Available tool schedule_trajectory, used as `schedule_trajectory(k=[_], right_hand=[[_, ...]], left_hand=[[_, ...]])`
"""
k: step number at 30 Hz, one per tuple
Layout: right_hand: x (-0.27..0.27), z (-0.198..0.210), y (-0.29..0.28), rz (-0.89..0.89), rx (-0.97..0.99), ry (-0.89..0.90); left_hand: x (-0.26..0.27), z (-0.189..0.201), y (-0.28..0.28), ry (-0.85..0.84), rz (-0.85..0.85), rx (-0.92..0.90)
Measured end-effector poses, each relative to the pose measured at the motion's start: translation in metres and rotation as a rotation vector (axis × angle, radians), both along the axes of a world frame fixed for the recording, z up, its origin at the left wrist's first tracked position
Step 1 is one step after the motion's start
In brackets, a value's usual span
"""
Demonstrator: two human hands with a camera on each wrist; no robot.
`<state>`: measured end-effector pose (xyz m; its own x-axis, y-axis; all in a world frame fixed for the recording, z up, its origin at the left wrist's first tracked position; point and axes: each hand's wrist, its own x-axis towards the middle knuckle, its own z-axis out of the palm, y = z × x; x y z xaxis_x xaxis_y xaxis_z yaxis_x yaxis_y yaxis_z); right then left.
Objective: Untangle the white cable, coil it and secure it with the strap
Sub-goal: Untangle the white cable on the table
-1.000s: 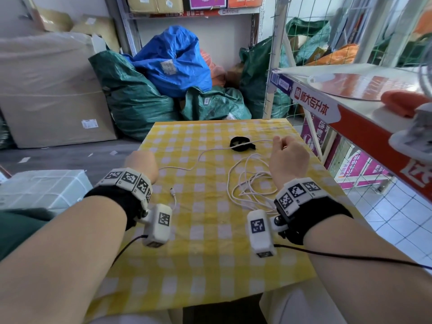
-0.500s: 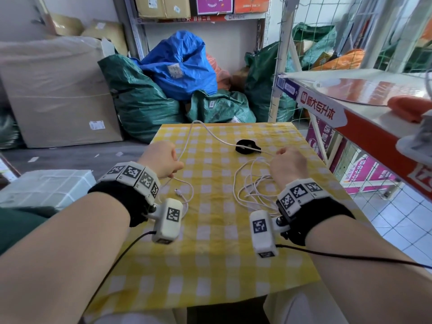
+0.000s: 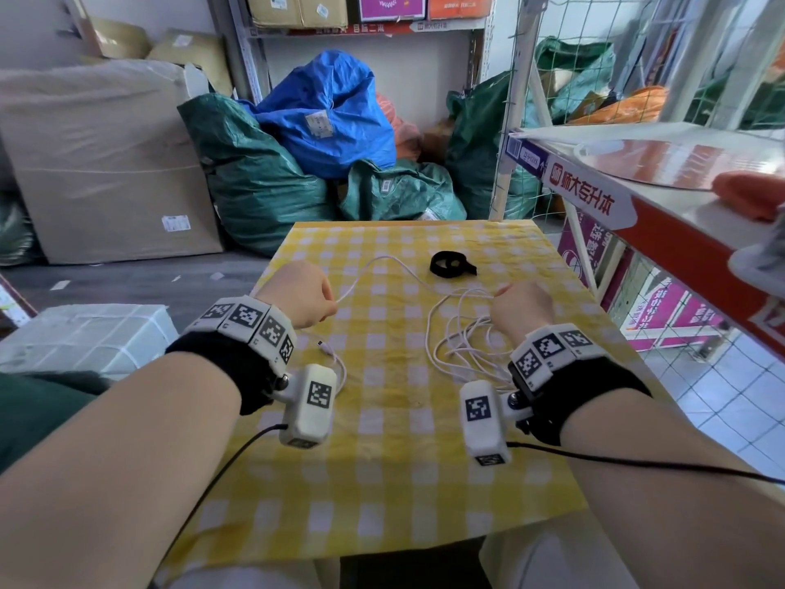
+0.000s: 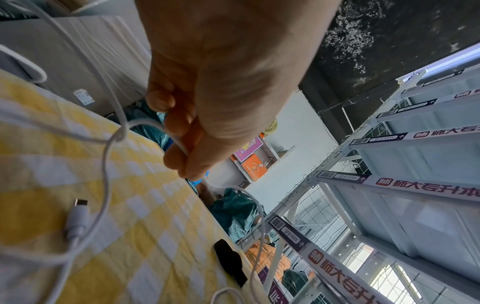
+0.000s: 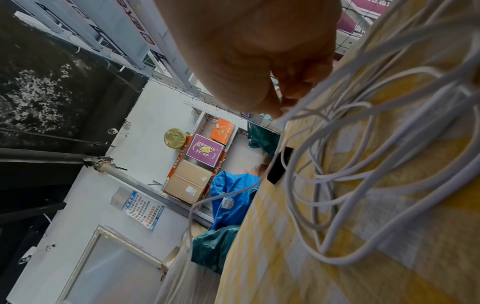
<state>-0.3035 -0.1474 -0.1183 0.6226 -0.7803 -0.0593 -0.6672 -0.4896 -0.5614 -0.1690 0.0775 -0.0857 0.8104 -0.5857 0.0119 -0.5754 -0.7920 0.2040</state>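
Landmark: black strap (image 3: 451, 264), lying loose on the yellow checked table (image 3: 382, 482), far of both hands, untouched.

Left hand (image 3: 299, 297) near-left of strap; fingers curled round the white cable (image 3: 384, 265), thumb and forefinger pinching it, as the left wrist view shows; short tail drops from the fist to the plug (image 3: 323, 347), which lies on the cloth nearer the body than the strap.

Right hand (image 3: 524, 310) near-right of strap; fingertips pinched on a strand at the top of the tangle (image 3: 461, 342); how many strands it has, cannot tell.

Cable run: from the left pinch it arcs up toward the far edge, dips past the strap's near side, and enters the loose heap of loops under and inboard of the right hand; long axis of the free span runs left to right between the two hands, slack, not taut.

Judgement: untangling in hand; no coil formed yet; the coming move turns on that heap lying at the right grip, so the right hand is nearer the knots, the left holds the free end.

Containers: green and blue sacks (image 3: 331, 116) beyond the strap, shut, contents hidden; boxes on the shelf (image 3: 297, 10) closed.
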Motion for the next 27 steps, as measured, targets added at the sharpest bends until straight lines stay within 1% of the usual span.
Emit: schedule_trajectory(k=[3,5,6,8,10,11,12,13,14,15,16,18,20,22,24,27], right_hand=[[0.001,0.0,0.006,0.09,-0.012,0.12],[0.001,0.001,0.008,0.07,-0.056,0.188],[0.001,0.001,0.011,0.059,-0.088,0.174],[0.003,0.002,0.019,0.094,-0.199,0.022],[0.007,0.006,0.03,0.17,-0.386,-0.199],[0.01,0.009,0.037,0.225,-0.447,-0.308],[0.014,0.012,0.043,0.306,-0.461,-0.383],[0.018,0.014,0.048,0.416,-0.429,-0.419],[0.022,0.015,0.054,0.534,-0.371,-0.414],[0.025,0.016,0.059,0.638,-0.302,-0.371],[0.027,0.015,0.063,0.715,-0.245,-0.319],[0.029,0.011,0.066,0.782,-0.176,-0.256],[0.029,0.007,0.067,0.767,-0.145,-0.275],[0.029,0.006,0.064,0.693,-0.123,-0.323],[0.028,0.006,0.057,0.548,-0.127,-0.375],[0.023,0.006,0.039,0.312,-0.165,-0.385]], left_hand=[[-0.001,-0.001,-0.004,-0.003,-0.002,0.019],[0.0,-0.002,-0.006,0.016,-0.009,0.028],[0.0,-0.003,-0.007,0.029,-0.016,0.03],[-0.002,-0.002,-0.01,0.051,-0.043,0.023],[-0.004,-0.002,-0.014,0.091,-0.082,0.004],[-0.005,-0.002,-0.016,0.116,-0.098,-0.014],[-0.006,-0.002,-0.017,0.144,-0.11,-0.043],[-0.008,-0.002,-0.018,0.176,-0.119,-0.082],[-0.009,-0.001,-0.02,0.211,-0.13,-0.131],[-0.011,-0.001,-0.021,0.241,-0.15,-0.182],[-0.012,0.0,-0.022,0.263,-0.174,-0.227],[-0.015,0.004,-0.023,0.294,-0.201,-0.281],[-0.018,0.006,-0.023,0.299,-0.195,-0.311],[-0.018,0.007,-0.023,0.27,-0.183,-0.341],[-0.012,0.007,-0.02,0.24,-0.154,-0.366],[0.001,0.007,-0.011,0.177,-0.085,-0.354]])
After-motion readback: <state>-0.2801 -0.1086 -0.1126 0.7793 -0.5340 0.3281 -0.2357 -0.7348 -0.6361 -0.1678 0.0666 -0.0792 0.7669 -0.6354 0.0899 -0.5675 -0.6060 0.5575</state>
